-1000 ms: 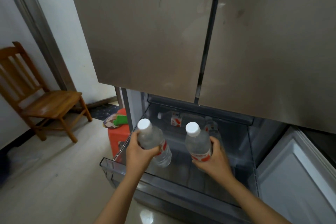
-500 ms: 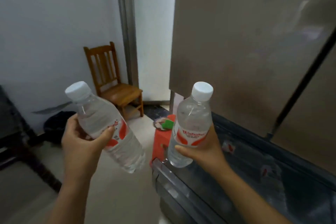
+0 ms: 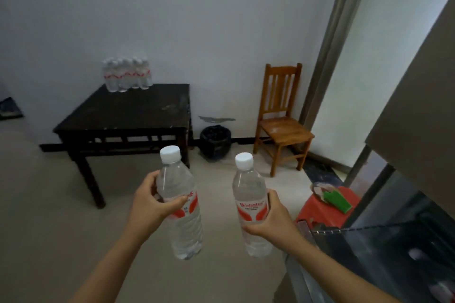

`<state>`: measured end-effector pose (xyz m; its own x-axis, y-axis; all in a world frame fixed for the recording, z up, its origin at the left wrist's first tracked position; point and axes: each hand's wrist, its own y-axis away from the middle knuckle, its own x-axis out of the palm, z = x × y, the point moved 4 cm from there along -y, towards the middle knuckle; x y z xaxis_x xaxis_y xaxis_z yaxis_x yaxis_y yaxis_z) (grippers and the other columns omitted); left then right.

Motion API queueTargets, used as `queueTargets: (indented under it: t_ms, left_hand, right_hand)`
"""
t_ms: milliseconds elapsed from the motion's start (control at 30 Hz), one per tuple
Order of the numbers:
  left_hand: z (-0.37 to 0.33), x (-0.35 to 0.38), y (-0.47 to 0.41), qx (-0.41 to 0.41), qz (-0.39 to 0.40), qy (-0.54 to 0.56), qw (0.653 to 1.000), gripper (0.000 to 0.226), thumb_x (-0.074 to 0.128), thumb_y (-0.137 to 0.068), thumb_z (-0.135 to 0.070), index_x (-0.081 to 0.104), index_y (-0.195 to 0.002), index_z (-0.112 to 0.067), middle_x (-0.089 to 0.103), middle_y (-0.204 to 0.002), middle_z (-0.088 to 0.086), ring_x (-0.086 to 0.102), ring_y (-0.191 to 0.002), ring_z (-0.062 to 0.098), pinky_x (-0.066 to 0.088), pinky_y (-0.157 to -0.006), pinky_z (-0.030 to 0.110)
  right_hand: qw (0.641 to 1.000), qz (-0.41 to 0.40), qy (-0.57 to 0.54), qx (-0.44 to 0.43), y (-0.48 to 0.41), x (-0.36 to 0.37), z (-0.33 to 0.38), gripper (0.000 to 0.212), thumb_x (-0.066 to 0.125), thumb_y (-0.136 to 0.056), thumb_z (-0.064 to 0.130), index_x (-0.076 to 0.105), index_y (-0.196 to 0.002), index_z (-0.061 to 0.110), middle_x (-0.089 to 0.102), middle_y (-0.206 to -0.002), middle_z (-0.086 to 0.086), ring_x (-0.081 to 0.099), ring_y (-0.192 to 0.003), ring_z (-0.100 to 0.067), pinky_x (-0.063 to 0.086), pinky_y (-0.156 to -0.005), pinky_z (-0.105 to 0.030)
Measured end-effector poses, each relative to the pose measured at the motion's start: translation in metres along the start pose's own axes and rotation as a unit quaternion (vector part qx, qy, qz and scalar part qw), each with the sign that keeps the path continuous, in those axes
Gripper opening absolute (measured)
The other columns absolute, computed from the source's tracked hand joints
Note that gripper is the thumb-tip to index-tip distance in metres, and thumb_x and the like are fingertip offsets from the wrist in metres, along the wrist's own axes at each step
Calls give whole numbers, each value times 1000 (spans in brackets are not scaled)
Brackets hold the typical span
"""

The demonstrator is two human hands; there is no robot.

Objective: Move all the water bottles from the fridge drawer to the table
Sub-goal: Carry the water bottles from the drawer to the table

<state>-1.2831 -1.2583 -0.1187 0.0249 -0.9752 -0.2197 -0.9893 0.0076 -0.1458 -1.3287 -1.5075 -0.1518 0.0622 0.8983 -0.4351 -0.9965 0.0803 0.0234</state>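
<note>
My left hand (image 3: 150,204) grips a clear water bottle (image 3: 181,216) with a white cap and red label, held upright in front of me. My right hand (image 3: 270,219) grips a second, matching water bottle (image 3: 248,194), also upright. Across the room stands a dark wooden table (image 3: 138,110) against the white wall, with several water bottles (image 3: 126,76) grouped at its back left corner. The open fridge drawer (image 3: 384,241) is at the lower right, and a bottle or two inside it show only as pale blurs.
A wooden chair (image 3: 280,118) stands by the wall right of the table. A black bin (image 3: 215,141) sits between them. A red stool (image 3: 325,206) with a green item on it stands beside the fridge (image 3: 418,106). Pale floor lies between me and the table.
My view has swung left from the fridge drawer to the table across the room. Both hands have carried their bottles out of the drawer and hold them upright.
</note>
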Motion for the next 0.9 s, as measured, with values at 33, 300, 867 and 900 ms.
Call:
queueTargets:
  t_ms: [33, 300, 867, 900]
  left_hand:
    - [6, -11, 8, -13, -23, 0, 1000, 48, 77, -65, 1, 54, -101, -22, 64, -95, -3, 65, -80, 6, 53, -62, 19]
    - [27, -120, 83, -75, -165, -46, 982, 52, 79, -63, -4, 55, -110, -7, 65, -96, 3, 63, -85, 17, 49, -64, 25]
    - [56, -375, 170, -75, -362, -32, 929, 57, 79, -64, -10, 46, -109, -19, 58, -93, -8, 59, -86, 14, 49, -71, 31]
    - [60, -396, 175, -74, -366, -39, 927, 59, 79, -64, -10, 46, -112, -18, 58, -96, -4, 59, -88, 16, 48, -73, 31]
  right_hand:
    - [1000, 17, 9, -4, 2, 6, 0, 66, 83, -60, 18, 39, -109, 26, 58, -101, 9, 59, -90, -3, 49, -67, -12]
    - [992, 116, 36, -44, 2, 72, 25, 62, 83, -58, 16, 43, -106, 19, 61, -92, 8, 62, -84, -6, 52, -73, -19]
    - [948, 277, 40, -149, 7, 322, 169, 71, 81, -62, 13, 35, -115, 23, 55, -100, 9, 58, -90, -4, 48, -63, -13]
    - [947, 279, 38, -154, 9, 343, 179, 70, 81, -62, 12, 35, -115, 22, 55, -99, 10, 58, -89, -4, 47, -63, -12]
